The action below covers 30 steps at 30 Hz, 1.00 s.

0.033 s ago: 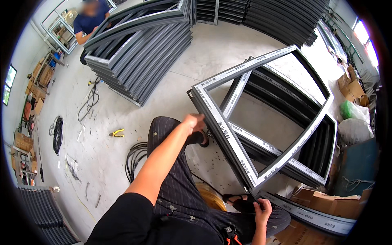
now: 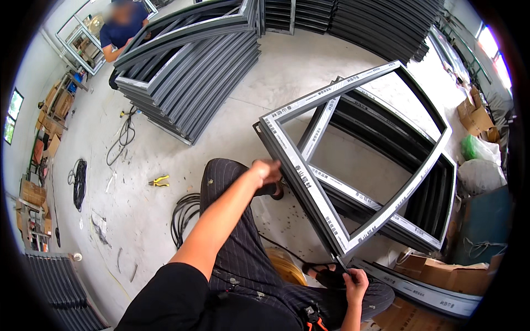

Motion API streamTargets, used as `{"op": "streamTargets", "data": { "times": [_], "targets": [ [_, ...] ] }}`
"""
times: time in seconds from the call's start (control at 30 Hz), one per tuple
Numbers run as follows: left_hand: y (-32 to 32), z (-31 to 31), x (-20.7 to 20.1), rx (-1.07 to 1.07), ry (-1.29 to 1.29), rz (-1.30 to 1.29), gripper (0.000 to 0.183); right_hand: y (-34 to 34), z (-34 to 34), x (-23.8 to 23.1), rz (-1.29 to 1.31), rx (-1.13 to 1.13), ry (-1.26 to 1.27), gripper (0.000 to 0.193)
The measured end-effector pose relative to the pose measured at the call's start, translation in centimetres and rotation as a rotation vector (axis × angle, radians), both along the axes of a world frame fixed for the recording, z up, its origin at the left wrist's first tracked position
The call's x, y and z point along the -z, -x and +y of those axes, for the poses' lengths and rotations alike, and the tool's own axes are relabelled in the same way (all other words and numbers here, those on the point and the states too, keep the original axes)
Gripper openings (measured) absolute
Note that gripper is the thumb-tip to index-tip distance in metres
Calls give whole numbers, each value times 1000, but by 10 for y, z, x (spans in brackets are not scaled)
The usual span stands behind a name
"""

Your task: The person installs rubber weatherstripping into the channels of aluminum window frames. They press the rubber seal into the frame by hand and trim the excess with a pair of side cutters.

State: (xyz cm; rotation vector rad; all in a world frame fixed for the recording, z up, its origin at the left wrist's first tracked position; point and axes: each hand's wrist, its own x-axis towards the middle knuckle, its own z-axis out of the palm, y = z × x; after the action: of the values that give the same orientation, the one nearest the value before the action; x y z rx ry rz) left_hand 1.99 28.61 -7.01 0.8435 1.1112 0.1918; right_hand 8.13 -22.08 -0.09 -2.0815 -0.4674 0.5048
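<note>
The topmost grey frame (image 2: 303,177) lies at three o'clock, the left hand (image 2: 268,172) at its nine-o'clock edge (fingers blurred, closure unclear); at five, the right hand (image 2: 356,280) pinches a dark strip (image 2: 343,265), seemingly not yet fitted past the corner.

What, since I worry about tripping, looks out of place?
Yellow pliers lie loose on the floor and black cable sprawls by the left leg; both could trip someone. The top frame sits crooked over lower frames.

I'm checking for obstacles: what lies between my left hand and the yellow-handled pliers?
In the head view, your bent left knee in striped trousers, then pale floor, lie between your left hand and the pliers.
</note>
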Motion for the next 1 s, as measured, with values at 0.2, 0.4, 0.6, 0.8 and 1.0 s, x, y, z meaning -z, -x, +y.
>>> {"op": "streamTargets", "data": {
  "times": [0.2,0.4,0.6,0.8,1.0],
  "targets": [
    [-1,-46,-9,-76,-90,43,25,-15,2,7,535,-19,-109,17],
    [1,-122,-10,-106,-26,-39,23,-29,3,10,724,-173,31,20],
    [4,-59,12,-138,-114,-64,18,-35,-9,20,841,-18,-94,16],
    [-6,57,-7,-167,-170,83,26,-36,-5,25,846,0,-93,16],
    [-21,100,-8,-289,-143,112,23,-37,-3,25,814,-9,-17,17]
  ]
}}
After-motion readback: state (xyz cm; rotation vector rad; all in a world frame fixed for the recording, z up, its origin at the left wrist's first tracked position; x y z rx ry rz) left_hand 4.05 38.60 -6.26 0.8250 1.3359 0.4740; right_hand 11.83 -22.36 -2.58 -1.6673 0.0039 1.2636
